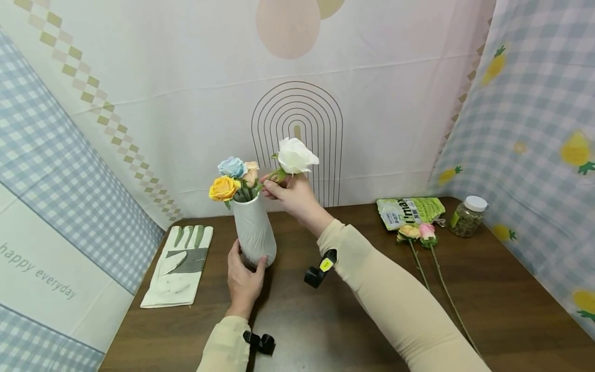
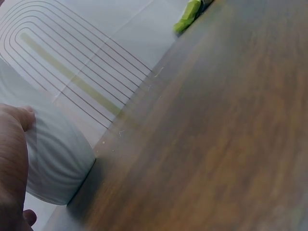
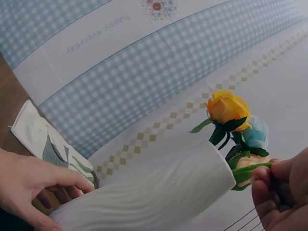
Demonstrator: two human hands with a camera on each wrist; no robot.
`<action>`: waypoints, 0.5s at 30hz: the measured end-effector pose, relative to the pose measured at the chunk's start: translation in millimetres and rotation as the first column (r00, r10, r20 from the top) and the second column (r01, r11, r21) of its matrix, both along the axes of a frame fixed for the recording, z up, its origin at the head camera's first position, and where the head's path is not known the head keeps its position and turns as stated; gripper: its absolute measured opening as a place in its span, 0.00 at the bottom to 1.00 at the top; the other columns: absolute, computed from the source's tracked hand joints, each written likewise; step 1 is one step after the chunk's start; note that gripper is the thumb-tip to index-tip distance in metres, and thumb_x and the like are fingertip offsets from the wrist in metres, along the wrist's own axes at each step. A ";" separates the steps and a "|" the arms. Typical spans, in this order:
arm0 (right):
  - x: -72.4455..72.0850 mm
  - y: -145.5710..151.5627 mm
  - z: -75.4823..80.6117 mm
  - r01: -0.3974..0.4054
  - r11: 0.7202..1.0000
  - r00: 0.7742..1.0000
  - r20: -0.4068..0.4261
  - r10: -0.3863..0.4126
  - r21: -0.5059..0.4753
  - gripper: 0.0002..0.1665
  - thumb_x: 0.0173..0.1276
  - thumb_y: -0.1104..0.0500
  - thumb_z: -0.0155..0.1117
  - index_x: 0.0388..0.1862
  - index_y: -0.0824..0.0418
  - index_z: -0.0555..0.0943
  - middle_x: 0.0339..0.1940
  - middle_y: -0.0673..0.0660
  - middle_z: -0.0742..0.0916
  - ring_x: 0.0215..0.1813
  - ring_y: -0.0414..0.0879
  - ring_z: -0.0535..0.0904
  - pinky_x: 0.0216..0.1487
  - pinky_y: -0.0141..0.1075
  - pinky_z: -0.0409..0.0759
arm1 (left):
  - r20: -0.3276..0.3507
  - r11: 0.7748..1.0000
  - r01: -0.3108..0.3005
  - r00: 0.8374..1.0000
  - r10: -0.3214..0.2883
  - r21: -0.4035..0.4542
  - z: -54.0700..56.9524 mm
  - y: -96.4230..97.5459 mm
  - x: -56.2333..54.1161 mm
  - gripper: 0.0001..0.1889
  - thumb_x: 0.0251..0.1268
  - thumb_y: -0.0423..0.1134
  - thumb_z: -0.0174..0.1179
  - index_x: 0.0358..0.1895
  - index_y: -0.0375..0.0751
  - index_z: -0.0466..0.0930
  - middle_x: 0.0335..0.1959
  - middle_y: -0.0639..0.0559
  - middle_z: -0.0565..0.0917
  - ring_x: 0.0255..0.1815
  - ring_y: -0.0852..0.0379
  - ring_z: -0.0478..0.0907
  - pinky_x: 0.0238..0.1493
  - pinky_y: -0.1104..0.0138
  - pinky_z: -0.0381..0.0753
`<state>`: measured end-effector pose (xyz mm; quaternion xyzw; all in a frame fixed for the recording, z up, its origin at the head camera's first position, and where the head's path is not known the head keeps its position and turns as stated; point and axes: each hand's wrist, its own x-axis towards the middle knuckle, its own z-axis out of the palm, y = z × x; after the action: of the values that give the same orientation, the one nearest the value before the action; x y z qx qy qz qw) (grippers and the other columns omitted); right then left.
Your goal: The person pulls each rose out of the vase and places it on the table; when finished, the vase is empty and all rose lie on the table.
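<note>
A white vase (image 1: 254,227) with wavy ridges stands on the dark wooden table, held low near its base by my left hand (image 1: 244,281), thumb on one side and fingers on the other. Blue (image 1: 232,167), yellow (image 1: 224,188) and peach (image 1: 251,174) roses stick out of its mouth. My right hand (image 1: 295,196) pinches the green stem (image 3: 253,169) of a white rose (image 1: 297,156) between thumb and fingers, right at the vase's rim. The right wrist view shows that stem at the opening; the white bloom is outside that view. In the left wrist view, the thumb lies along the vase's side.
White and grey-green gloves (image 1: 181,268) lie at the table's left. Toward the right are a green and white bag (image 1: 409,212), a lidded jar (image 1: 469,217), and a yellow rose (image 1: 409,232) beside a pink rose (image 1: 427,232). Printed cloth hangs behind and at both sides.
</note>
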<state>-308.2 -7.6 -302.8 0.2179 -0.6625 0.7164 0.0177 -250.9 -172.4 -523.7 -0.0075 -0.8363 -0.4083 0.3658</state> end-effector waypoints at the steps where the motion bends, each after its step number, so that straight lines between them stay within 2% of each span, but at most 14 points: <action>1: 0.1 1.7 -0.5 0.002 1.000 1.000 0.002 -0.002 -0.019 0.09 0.69 0.68 0.59 0.44 0.72 0.80 0.42 0.68 0.85 0.37 0.46 0.84 0.45 0.42 0.82 | 0.002 1.000 0.002 1.000 -0.002 0.000 0.2 -0.1 -0.3 0.42 0.54 0.45 0.69 0.71 0.38 0.59 0.60 0.40 0.71 0.60 0.44 0.70 0.57 0.50 0.69; 5: 0.9 8.2 -1.3 0.002 0.996 1.000 -0.011 -0.003 -0.094 0.11 0.69 0.66 0.60 0.46 0.72 0.80 0.41 0.66 0.86 0.37 0.46 0.84 0.44 0.39 0.82 | 0.007 1.000 0.007 1.000 -0.007 0.003 0.1 -0.2 -1.3 0.42 0.55 0.44 0.69 0.71 0.38 0.59 0.60 0.39 0.71 0.60 0.45 0.70 0.57 0.51 0.68; 8: 1.9 13.3 -0.9 0.002 0.995 0.999 -0.037 -0.006 -0.101 0.13 0.69 0.65 0.61 0.47 0.72 0.81 0.41 0.65 0.86 0.37 0.45 0.84 0.45 0.39 0.81 | -0.002 1.000 0.007 1.000 -0.007 -0.001 -0.6 -0.2 -1.7 0.42 0.54 0.44 0.70 0.71 0.38 0.59 0.60 0.39 0.71 0.60 0.44 0.70 0.57 0.50 0.69; 12: 2.8 21.2 -1.0 0.043 0.994 0.998 -0.051 -0.049 -0.103 0.13 0.68 0.63 0.63 0.46 0.71 0.82 0.41 0.62 0.87 0.37 0.44 0.84 0.45 0.39 0.81 | -0.008 1.000 0.023 1.000 -0.023 -0.006 0.9 0.6 -0.8 0.42 0.54 0.43 0.70 0.71 0.38 0.59 0.61 0.39 0.70 0.60 0.43 0.70 0.56 0.50 0.69; 15: 2.1 26.6 -0.8 0.056 0.988 0.996 -0.059 -0.065 -0.142 0.13 0.68 0.62 0.63 0.46 0.71 0.82 0.39 0.60 0.87 0.37 0.44 0.84 0.44 0.37 0.81 | -0.010 0.999 0.034 0.999 -0.034 -0.007 2.7 0.5 -0.5 0.42 0.54 0.44 0.69 0.71 0.38 0.59 0.61 0.39 0.70 0.61 0.42 0.69 0.57 0.50 0.69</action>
<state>-306.1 19.1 -303.7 0.2186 -0.6159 0.7531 0.0760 -251.4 -171.9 -521.0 -0.0249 -0.8356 -0.4117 0.3630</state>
